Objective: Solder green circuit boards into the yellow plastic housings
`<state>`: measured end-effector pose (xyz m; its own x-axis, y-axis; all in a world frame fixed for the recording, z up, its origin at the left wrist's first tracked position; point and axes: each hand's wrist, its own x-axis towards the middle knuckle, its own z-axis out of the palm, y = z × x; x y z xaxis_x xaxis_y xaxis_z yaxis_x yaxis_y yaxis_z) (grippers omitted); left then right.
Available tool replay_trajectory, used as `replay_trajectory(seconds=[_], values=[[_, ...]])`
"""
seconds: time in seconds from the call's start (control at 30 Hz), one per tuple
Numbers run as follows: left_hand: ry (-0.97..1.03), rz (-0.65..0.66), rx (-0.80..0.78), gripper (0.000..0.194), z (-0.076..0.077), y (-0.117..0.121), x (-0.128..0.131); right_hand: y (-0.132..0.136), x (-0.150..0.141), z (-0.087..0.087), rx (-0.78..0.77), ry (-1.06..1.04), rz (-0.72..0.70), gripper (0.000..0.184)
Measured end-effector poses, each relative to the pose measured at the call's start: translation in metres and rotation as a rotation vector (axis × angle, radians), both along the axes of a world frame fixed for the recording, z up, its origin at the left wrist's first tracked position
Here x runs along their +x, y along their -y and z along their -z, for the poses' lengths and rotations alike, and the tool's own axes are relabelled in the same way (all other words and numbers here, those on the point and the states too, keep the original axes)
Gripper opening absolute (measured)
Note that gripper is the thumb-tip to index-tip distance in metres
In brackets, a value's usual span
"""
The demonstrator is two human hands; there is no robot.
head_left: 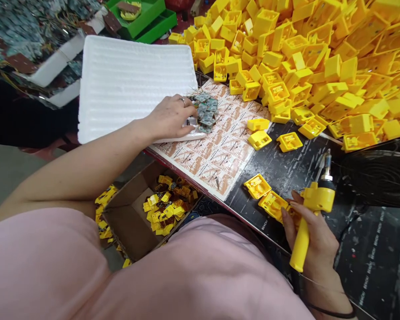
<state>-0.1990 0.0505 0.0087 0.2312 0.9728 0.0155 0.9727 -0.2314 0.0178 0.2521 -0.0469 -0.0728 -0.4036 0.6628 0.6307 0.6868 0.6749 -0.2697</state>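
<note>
My left hand [173, 116] reaches over the edge of a white foam tray [136, 84]. Its fingers curl onto a cluster of small circuit boards [207, 111] with thin wires; the thumb and fingers close about one board, mostly hidden. In my right hand [315, 235] is a yellow soldering gun [316, 198], its metal tip pointing away from me. The thumb and a finger of that hand also touch an open yellow plastic case [272, 205]. Joined to it, or lying right against it, is another yellow half [257, 186].
A large heap of yellow cases [286, 58] covers the back right. A few loose cases [289, 142] lie nearer. Below the table edge stands a cardboard box [130, 222] holding yellow pieces. Green trays [140, 20] and piled circuit boards [16, 35] are at back left.
</note>
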Motion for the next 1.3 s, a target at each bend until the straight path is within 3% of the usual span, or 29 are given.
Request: replay_trajectory(seconds=[0.07, 0.17, 0.27, 0.33, 0.43, 0.53, 0.6, 0.7, 0.8, 0.9, 1.03, 1.17, 1.23, 1.3], values=[[0.136, -0.012, 0.043, 0.03, 0.008, -0.003, -0.002, 0.001, -0.001, 0.001, -0.024, 0.0, 0.01, 0.04], [0.546, -0.081, 0.085, 0.046, 0.012, -0.005, -0.008, 0.002, -0.003, -0.001, -0.022, -0.001, 0.008, 0.039], [1.047, -0.167, 0.068, 0.055, 0.003, -0.002, -0.011, 0.001, -0.005, -0.005, 0.011, -0.001, 0.002, 0.038], [1.228, -0.181, 0.058, 0.054, -0.008, 0.003, -0.005, 0.0, -0.005, -0.008, 0.04, 0.011, 0.003, 0.038], [1.273, -0.168, 0.001, 0.046, -0.025, 0.017, 0.022, 0.001, -0.007, -0.016, 0.052, -0.004, 0.01, 0.041], [1.254, -0.108, -0.174, 0.041, -0.031, 0.034, 0.066, 0.009, -0.017, -0.032, -0.057, -0.108, -0.025, 0.051], [1.274, -0.049, -0.331, 0.043, -0.026, 0.045, 0.101, 0.014, -0.03, -0.045, -0.16, -0.215, -0.088, 0.058], [1.414, -0.027, -0.508, 0.041, -0.006, 0.059, 0.152, 0.017, -0.051, -0.057, -0.226, -0.275, -0.169, 0.054], [1.641, -0.043, -0.603, 0.038, 0.014, 0.071, 0.186, 0.016, -0.058, -0.059, -0.077, -0.268, -0.189, 0.044], [1.689, -0.045, -0.619, 0.038, 0.027, 0.08, 0.195, 0.018, -0.052, -0.059, -0.026, -0.321, -0.082, 0.044], [1.398, 0.034, -0.434, 0.035, 0.025, 0.088, 0.183, 0.019, -0.043, -0.064, -0.016, -0.318, 0.056, 0.04], [1.237, 0.251, -0.212, 0.041, 0.011, 0.094, 0.183, 0.018, -0.043, -0.065, 0.001, -0.224, -0.023, 0.04], [1.317, 0.217, -0.208, 0.036, 0.006, 0.095, 0.189, 0.017, -0.043, -0.063, 0.046, -0.17, -0.086, 0.041], [1.443, 0.092, -0.263, 0.034, 0.006, 0.095, 0.198, 0.016, -0.042, -0.06, 0.004, -0.12, -0.13, 0.037]])
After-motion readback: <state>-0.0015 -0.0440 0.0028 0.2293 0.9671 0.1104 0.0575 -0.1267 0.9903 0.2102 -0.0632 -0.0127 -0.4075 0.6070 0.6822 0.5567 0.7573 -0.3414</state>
